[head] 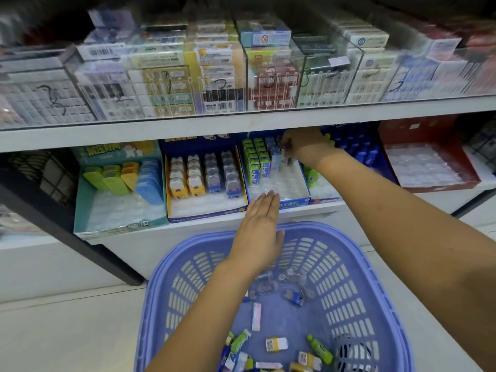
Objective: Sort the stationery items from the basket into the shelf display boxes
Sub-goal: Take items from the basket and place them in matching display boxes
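right hand (pixel 300 143) grip pinches an eraser (pixel 286 157) in the blue box (pixel 292 204) | left hand (pixel 259 226) grip spread flat above basket (pixel 349 291) | more erasers (pixel 276 344) loose in it | likely light, stiff, slick-wrapped: pinch the long sides

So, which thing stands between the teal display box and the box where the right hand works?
In the head view, a blue display box with yellow and blue animal-shaped items.

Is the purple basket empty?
Not empty. The purple basket holds a yellow eraser, a pink packet, a green piece and more small items on its bottom.
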The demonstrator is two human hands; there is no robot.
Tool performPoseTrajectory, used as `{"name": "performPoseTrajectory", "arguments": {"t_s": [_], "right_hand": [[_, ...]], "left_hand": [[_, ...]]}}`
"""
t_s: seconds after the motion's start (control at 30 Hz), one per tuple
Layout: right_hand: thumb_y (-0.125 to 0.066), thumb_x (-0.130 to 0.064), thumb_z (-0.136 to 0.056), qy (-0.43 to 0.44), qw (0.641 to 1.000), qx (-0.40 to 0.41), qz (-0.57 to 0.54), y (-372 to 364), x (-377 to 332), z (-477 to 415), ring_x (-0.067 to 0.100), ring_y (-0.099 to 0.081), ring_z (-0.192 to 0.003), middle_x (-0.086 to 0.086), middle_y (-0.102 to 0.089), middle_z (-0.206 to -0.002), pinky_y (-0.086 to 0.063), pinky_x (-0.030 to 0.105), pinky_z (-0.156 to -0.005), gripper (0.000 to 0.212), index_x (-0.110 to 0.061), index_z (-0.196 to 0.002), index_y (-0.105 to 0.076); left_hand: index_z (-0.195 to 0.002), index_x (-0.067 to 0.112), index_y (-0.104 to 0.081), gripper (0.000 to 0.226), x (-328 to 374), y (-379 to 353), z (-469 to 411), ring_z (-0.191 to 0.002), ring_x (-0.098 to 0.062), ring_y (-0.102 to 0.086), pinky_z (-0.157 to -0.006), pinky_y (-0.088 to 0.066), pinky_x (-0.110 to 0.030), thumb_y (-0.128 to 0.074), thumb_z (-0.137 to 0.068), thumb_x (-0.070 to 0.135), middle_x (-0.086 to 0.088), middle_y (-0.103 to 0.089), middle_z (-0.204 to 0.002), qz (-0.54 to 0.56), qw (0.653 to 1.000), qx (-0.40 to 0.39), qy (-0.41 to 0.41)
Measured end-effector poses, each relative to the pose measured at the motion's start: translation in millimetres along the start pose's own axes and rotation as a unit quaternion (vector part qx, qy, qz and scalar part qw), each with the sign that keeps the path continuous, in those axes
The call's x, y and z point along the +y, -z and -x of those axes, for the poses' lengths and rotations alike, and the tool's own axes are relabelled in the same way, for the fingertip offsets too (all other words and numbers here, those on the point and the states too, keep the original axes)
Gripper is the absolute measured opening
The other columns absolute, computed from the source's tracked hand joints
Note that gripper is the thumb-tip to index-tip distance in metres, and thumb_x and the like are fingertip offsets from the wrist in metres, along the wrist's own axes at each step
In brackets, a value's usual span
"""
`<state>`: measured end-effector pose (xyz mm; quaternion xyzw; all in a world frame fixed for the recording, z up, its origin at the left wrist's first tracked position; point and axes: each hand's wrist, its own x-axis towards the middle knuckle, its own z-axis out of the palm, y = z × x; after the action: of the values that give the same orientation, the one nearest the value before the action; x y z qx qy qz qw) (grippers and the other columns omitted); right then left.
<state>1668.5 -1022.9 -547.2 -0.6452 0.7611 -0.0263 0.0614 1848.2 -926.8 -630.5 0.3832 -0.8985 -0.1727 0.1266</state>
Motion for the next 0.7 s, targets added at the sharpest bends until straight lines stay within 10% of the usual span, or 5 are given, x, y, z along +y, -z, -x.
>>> {"name": "performPoseTrajectory", "arguments": {"t_s": [0.13, 0.23, 0.43, 0.7], "right_hand": [[-0.061, -0.013, -0.085, -0.010, 0.989, 0.127, -0.072, -11, -11, 45, 0.031, -0.057, -0.101, 0.017, -0.061, -0.108, -0.044, 0.032, -0.075, 0.022, -0.004, -0.105, -0.060], [-0.072, -0.028, -0.079, -0.001, 0.990, 0.020, -0.141, -45, -22, 103, 0.024, -0.061, -0.083, 0.010, -0.068, -0.086, -0.043, 0.027, -0.068, 0.018, -0.011, -0.083, -0.065], [-0.072, -0.030, -0.080, -0.016, 0.934, -0.353, -0.058, -186, -12, 172, 0.027, -0.058, -0.111, 0.014, -0.060, -0.122, -0.046, 0.031, -0.086, 0.048, -0.006, -0.120, -0.058], [-0.077, -0.044, -0.070, -0.050, 0.931, -0.359, -0.053, -296, 16, 182, 0.032, -0.019, -0.142, 0.016, -0.016, -0.154, -0.026, 0.046, -0.113, 0.107, -0.015, -0.149, -0.011]], "left_hand": [[-0.140, 0.012, -0.044, 0.044, -3, -1, 18, -0.135, -0.016, -0.036, -0.109, -0.020, -0.016, -0.046, -0.097, 0.018, -0.004, -0.044, -0.146, 0.136, 0.985, 0.107, -0.019], [-0.114, 0.012, -0.064, 0.027, -16, -29, 45, -0.106, -0.020, -0.059, -0.090, -0.042, -0.025, -0.050, -0.091, 0.015, -0.006, -0.065, -0.114, 0.162, 0.981, 0.105, 0.028], [-0.138, 0.012, -0.044, 0.050, -81, -98, 94, -0.123, -0.027, -0.051, -0.098, -0.040, -0.030, -0.057, -0.091, 0.023, -0.013, -0.052, -0.135, 0.051, 0.954, -0.176, 0.239], [-0.149, 0.013, -0.021, 0.089, -126, -138, 104, -0.141, -0.023, -0.025, -0.112, -0.024, -0.029, -0.074, -0.079, 0.028, -0.008, -0.028, -0.153, -0.020, 0.948, -0.254, 0.189]]}}
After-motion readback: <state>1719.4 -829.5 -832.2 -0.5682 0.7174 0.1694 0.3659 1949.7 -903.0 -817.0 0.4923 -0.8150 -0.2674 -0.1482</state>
